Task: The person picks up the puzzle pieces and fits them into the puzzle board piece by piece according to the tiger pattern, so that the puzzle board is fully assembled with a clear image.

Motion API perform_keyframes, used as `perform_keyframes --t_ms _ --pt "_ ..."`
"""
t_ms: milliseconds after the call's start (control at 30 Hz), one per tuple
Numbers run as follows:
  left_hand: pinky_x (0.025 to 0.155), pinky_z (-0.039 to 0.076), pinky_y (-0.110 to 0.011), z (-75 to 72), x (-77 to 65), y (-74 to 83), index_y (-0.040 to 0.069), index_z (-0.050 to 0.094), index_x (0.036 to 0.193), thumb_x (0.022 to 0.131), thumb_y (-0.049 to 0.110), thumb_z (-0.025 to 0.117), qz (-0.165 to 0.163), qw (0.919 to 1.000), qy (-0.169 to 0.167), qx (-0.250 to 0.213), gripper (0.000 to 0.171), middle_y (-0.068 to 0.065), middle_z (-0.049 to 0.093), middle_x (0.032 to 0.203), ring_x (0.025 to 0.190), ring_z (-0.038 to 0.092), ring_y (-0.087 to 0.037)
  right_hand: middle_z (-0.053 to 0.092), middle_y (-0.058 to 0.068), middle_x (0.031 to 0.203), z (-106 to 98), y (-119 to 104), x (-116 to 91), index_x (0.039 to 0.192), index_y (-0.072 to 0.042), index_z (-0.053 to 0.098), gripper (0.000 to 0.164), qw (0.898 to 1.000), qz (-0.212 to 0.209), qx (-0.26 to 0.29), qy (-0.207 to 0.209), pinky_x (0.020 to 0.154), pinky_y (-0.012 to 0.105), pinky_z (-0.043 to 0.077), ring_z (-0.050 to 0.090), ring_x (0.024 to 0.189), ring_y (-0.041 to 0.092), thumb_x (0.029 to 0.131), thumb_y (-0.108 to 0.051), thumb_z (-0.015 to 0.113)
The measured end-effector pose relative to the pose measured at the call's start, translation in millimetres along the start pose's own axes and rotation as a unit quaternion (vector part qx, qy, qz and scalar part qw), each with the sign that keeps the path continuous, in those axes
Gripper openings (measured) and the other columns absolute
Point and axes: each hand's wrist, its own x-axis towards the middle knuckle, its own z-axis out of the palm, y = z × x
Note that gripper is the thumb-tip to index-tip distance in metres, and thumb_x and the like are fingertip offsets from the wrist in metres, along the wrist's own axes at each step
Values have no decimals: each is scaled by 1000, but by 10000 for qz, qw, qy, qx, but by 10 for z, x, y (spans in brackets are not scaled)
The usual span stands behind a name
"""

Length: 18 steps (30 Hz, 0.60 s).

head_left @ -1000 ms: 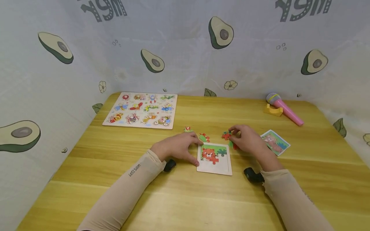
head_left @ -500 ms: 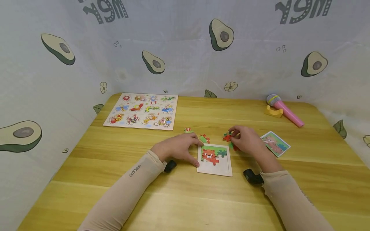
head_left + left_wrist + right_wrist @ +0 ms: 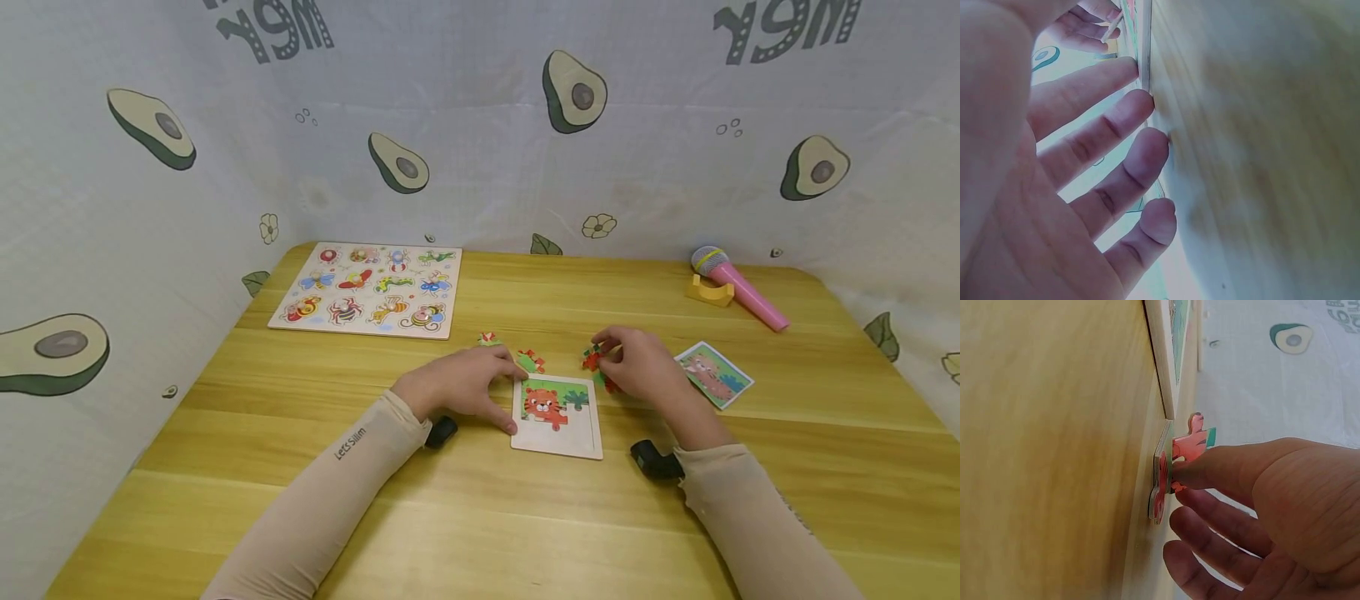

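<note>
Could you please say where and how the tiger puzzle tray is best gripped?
I would pinch the puzzle tray at the near end of its right edge, from the right. It is thin and lies flat, that stretch is uncovered, the left hand is at the left edge, and a loose puzzle piece lies by the far right corner.

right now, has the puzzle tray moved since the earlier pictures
No. In the head view, the puzzle tray shows no shift either way relative to the insect board; the left hand rests against its left side.

Tiger puzzle tray (image 3: 562, 440) flat, part-filled; red piece (image 3: 1191, 446) tilted.
</note>
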Motion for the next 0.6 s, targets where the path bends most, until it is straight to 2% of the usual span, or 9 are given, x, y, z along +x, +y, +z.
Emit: perform_keyframes --t_ms 267,600 --pt "98 42 -29 -13 1 -7 21 62 140 77 57 83 -50 9998 69 176 75 6 54 124 110 51 -11 68 17 105 -10 4 15 118 1 63 26 9998 94 142 -73 80 48 54 64 93 32 94 -8 69" --pt "96 42 -28 -26 -14 -20 21 58 144 82 57 78 -91 9992 62 382 75 5 52 126 110 49 -12 65 16 105 -91 -45 -19 118 0 63 23 9974 207 637 -266 70 36 52 62 91 30 98 -12 65"
